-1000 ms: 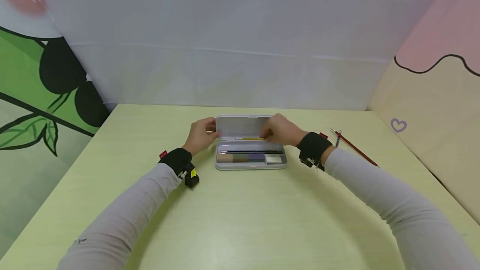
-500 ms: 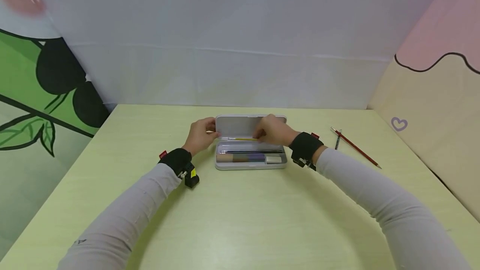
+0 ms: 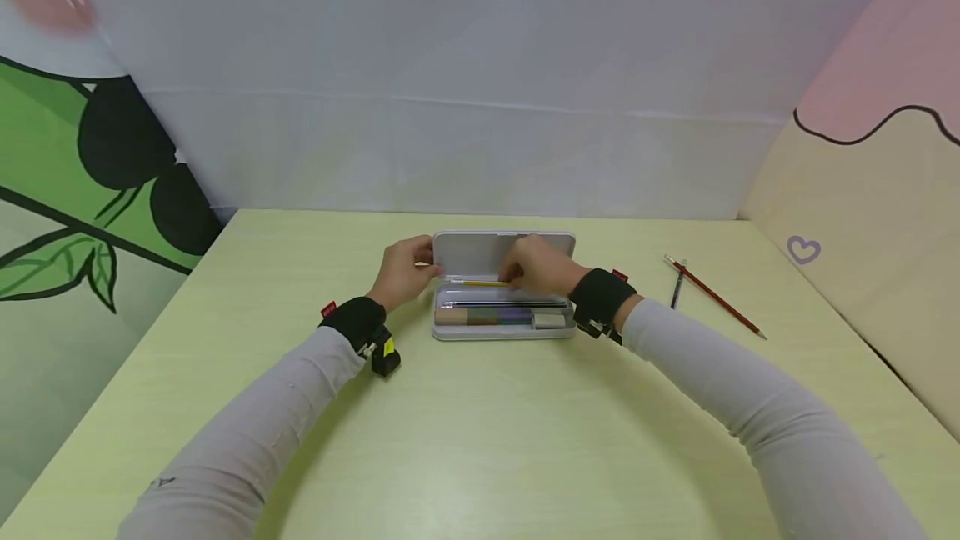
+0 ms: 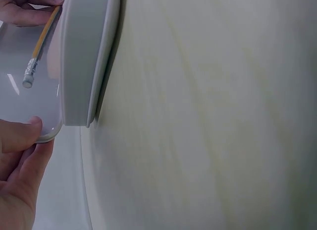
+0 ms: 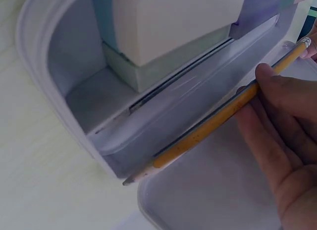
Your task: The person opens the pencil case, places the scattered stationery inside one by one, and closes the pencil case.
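Observation:
A light grey pencil case (image 3: 502, 336) lies with its lid (image 3: 471, 252) raised at the back. My left hand (image 3: 401, 273) pinches the lid's left edge between thumb and fingers, as the left wrist view also shows. With thumb and fingertips, my right hand (image 3: 540, 265) grips a yellow pencil (image 5: 208, 123) near its middle. The pencil is held lengthwise over the hinge side of the case, its eraser end to the left and its point to the right. Inside the case are a dark slender stick (image 3: 517, 304) and a white eraser (image 3: 549, 321) at the right.
A brown-and-purple banded block (image 3: 480, 317) lies left of the eraser in the case. Right of the case, a red pencil (image 3: 716, 298) crosses a shorter dark pencil (image 3: 678, 286) on the pale table (image 3: 465, 440). Fabric walls (image 3: 487, 148) stand behind and at both sides.
My right hand has moved left with the yellow pencil, which now sits slightly lower, closer to the case's tray. The left hand has kept its hold on the lid.

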`<state>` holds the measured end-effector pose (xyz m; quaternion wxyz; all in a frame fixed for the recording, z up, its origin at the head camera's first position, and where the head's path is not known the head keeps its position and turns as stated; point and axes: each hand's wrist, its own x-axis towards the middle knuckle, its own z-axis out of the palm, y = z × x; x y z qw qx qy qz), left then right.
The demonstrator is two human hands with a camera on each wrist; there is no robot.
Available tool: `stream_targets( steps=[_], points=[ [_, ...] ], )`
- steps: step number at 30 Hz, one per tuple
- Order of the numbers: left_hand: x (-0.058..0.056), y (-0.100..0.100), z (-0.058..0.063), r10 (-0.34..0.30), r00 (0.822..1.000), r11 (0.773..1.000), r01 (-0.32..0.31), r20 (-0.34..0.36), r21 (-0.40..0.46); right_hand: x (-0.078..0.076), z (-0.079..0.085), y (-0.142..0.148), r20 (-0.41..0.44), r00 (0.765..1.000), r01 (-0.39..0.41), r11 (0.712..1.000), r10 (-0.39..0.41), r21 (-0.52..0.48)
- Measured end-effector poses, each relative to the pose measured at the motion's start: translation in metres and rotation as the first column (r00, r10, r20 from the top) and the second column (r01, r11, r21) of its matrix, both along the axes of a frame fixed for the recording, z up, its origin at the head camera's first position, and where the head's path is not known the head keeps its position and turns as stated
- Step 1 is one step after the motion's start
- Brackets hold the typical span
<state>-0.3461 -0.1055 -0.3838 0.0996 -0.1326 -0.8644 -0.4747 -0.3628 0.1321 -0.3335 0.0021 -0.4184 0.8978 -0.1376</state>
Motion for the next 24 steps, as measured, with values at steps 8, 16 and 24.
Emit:
stream_targets(
  steps=[8, 16, 24],
  points=[
    [0.01, -0.007, -0.003, -0.036, 0.999, 0.999, 0.036, -0.01, 0.003, 0.02, -0.008, -0.01, -0.023, 1.0, 0.006, 1.0, -0.006, -0.004],
    [0.011, -0.005, -0.004, -0.057, 0.998, 0.998, 0.057, 0.005, 0.014, 0.024, -0.015, -0.011, 0.023, 1.0, 0.009, 1.0, -0.009, 0.009],
    [0.011, -0.005, -0.002, -0.051, 0.999, 0.999, 0.051, 0.006, -0.012, 0.026, -0.016, -0.01, 0.024, 0.999, 0.025, 0.999, -0.026, 0.03]
  ],
)
